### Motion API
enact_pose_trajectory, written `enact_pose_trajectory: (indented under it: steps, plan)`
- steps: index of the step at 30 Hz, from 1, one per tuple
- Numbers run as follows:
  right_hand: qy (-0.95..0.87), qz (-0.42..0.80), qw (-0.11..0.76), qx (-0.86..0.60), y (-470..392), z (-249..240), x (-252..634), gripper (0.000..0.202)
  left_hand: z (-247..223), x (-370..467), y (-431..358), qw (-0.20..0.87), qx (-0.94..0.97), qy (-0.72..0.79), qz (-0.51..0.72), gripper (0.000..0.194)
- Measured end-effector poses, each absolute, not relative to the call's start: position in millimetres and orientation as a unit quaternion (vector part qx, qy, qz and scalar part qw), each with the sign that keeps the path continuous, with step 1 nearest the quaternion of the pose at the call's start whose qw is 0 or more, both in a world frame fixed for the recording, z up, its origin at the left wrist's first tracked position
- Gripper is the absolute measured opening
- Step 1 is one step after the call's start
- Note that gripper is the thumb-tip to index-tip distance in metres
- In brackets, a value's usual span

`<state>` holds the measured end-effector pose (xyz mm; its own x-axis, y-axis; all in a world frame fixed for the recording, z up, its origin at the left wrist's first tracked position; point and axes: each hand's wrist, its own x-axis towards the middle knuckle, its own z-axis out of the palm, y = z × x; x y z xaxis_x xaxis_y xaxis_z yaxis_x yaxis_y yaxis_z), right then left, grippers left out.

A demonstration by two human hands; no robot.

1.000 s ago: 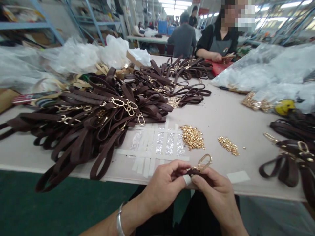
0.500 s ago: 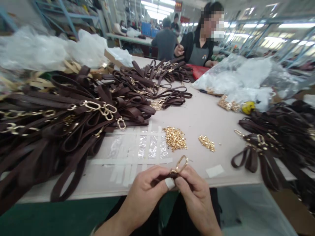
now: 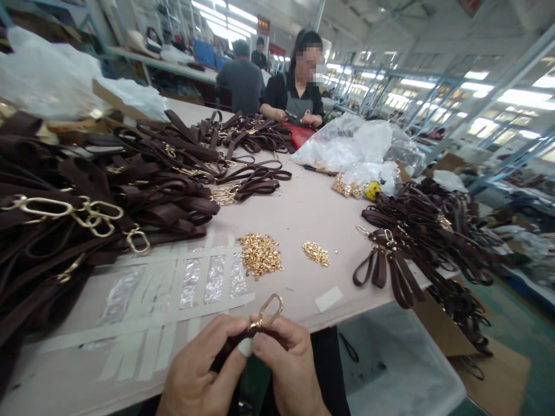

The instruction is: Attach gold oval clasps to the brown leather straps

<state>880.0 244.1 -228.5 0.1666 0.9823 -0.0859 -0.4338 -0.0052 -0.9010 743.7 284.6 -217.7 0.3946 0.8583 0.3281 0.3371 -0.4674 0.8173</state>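
My left hand (image 3: 206, 365) is closed on a dark brown strap (image 3: 222, 353), low in the view in front of the table edge. A white covering wraps the tip of its thumb. My right hand (image 3: 289, 357) pinches the same strap from the other side, its thumb close to the left thumb. Above the fingertips a gold oval clasp (image 3: 281, 306) stands up from the strap's end. Whether a small piece sits between the fingertips is hidden. Beyond my hands lie a large pile of small gold fittings (image 3: 261, 255) and a smaller pile of gold fittings (image 3: 316, 253).
Brown straps with gold clasps (image 3: 143, 190) heap up on the left, and another strap heap (image 3: 416, 225) is at right. Pale tape (image 3: 151, 323) crosses the table. Clear plastic bags (image 3: 355, 141) lie farther back. A co-worker (image 3: 299, 86) sits across the table.
My view has turned right, so the table's things sit farther left. Both hands keep hold of the strap. The co-worker's raised hand has come down.
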Motion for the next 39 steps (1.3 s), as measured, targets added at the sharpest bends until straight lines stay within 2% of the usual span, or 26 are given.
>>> enact_pose_trajectory:
  steps: [5,11,16,21,32,39]
  plan:
    - [-0.353,0.545,0.618,-0.445,230,-226,889,0.037,-194,748,281,0.392,0.76,0.356,0.377,0.014]
    - [-0.382,0.496,0.598,-0.499,219,-226,888,0.03,-196,747,272,0.35,0.779,0.347,0.387,0.012]
    - [-0.403,0.45,0.617,-0.504,221,-225,883,0.032,-202,746,268,0.375,0.767,0.339,0.395,0.018]
    - [-0.376,0.495,0.612,-0.488,223,-233,888,0.034,-206,748,268,0.406,0.739,0.361,0.398,0.016]
    - [-0.469,0.476,0.554,-0.496,223,-234,914,0.028,-198,751,276,0.742,0.481,0.366,0.29,0.018]
    - [-0.472,0.491,0.541,-0.494,226,-232,916,0.024,-204,753,275,0.831,0.326,0.387,0.233,0.03]
